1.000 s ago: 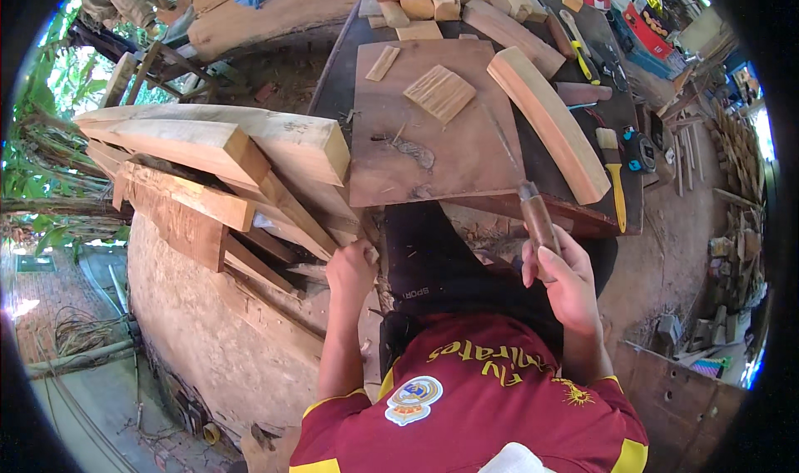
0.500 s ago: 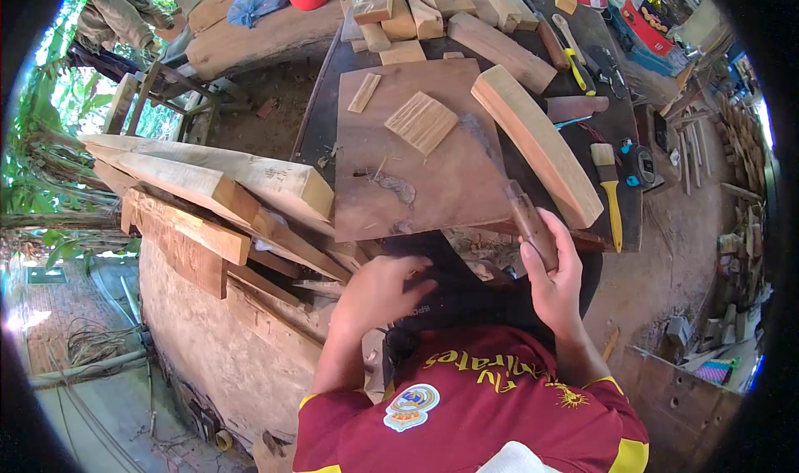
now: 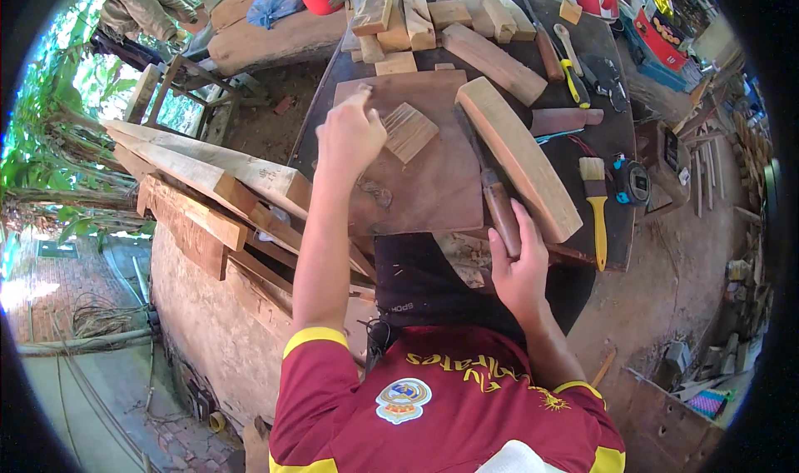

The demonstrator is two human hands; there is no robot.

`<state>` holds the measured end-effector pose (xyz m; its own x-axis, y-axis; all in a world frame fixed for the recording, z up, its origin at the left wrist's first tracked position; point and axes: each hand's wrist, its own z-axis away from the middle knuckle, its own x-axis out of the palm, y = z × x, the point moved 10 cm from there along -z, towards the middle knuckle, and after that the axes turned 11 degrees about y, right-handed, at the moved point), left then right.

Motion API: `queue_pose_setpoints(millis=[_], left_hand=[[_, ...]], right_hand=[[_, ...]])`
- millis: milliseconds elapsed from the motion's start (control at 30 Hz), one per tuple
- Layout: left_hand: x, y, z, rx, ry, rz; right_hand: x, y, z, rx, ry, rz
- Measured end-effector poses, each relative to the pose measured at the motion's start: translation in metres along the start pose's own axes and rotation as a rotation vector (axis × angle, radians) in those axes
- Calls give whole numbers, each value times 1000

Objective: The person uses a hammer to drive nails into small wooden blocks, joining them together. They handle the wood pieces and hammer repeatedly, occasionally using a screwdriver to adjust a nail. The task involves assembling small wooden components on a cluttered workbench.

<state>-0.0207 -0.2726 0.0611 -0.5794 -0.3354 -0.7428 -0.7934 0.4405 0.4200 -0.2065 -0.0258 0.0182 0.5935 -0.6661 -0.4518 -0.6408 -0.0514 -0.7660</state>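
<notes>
My left hand (image 3: 352,136) reaches over the brown board (image 3: 424,194), its fingers closed at a small wood strip (image 3: 364,88) near the board's far left corner; the hand hides most of the strip. Beside it lies a square wood piece with grooved lines (image 3: 410,132). In my right hand (image 3: 523,265) is a chisel, gripped by its brown wooden handle (image 3: 501,215). Its dark blade points away from me along the board's right edge, beside a long pale wood block (image 3: 520,161).
Wood offcuts (image 3: 449,13) are heaped on the far side of the dark table. To the right lie a yellow-handled brush (image 3: 595,198), a tape measure (image 3: 632,181) and a yellow-and-black-handled tool (image 3: 574,83). Long beams (image 3: 241,177) jut out on the left.
My left hand has moved forward from near my lap to the wood strip on the board. My right hand, still around the chisel, has shifted slightly left in the picture.
</notes>
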Motion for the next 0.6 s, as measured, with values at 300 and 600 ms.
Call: queue_pose_setpoints(millis=[300,600], left_hand=[[29,18,18,0,-284,-68],[-37,54,65,24,49,327]], right_hand=[[0,5,-5,-8,5,-43],[7,-29,-28,-123,76,-40]])
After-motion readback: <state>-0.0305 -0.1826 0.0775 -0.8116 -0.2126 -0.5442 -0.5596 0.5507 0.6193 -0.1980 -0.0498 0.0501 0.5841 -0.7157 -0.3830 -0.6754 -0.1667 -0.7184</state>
